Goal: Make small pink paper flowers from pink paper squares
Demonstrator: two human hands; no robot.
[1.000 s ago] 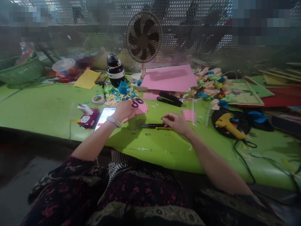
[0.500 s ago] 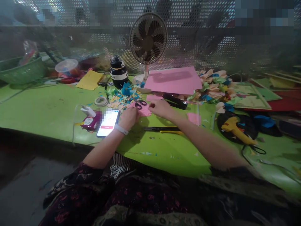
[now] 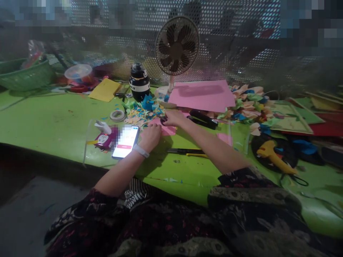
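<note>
My right hand point(image 3: 173, 117) has its fingers closed on the dark handles of the scissors point(image 3: 162, 121), whose blades are mostly hidden among the paper scraps. Beneath it lie small pink paper pieces point(image 3: 169, 131). My left hand point(image 3: 152, 135), with a pale band on the wrist, has its fingers curled at the left edge of the pink pieces and seems to grip them. Left of that wrist a lit phone point(image 3: 125, 142) leans against a purple box-like object point(image 3: 105, 142). A cutter knife point(image 3: 186, 151) lies on the green table just in front of my hands.
Behind my hands are cut paper scraps point(image 3: 138, 116), a tape roll point(image 3: 117, 115), a dark bottle point(image 3: 139, 84) and a fan point(image 3: 177, 48). A stapler point(image 3: 203, 119) and large pink sheet point(image 3: 203, 95) lie to the right, with a yellow glue gun point(image 3: 276, 157) further over.
My right hand has moved from the right edge of the pink paper up onto the scissors' handles. My left hand stays by the paper. The view has shifted slightly.
</note>
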